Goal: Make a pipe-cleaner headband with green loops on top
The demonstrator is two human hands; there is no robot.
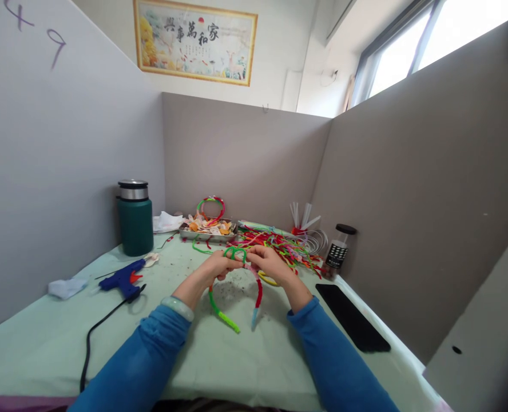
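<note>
Above the middle of the table I hold a headband (259, 293) wrapped in red, pink, green and orange fuzzy pipe cleaner, its two ends pointing down toward me. My left hand (217, 265) is closed around the top left of the band. Over its fingers stands a green pipe cleaner (235, 252) bent into loops. My right hand (271, 264) pinches at the right side of these loops, close to the top of the band; its fingertips partly hide the contact. A yellow curved piece (269, 279) shows below the right palm.
A glue gun (123, 279) with its cord and a green flask (134, 220) stand left. Behind the hands are a metal tray (209, 236) of small pieces, a finished-looking ring (223, 209) and a pipe cleaner heap (280, 243). At right are a jar (337, 252) and black slab (352, 317).
</note>
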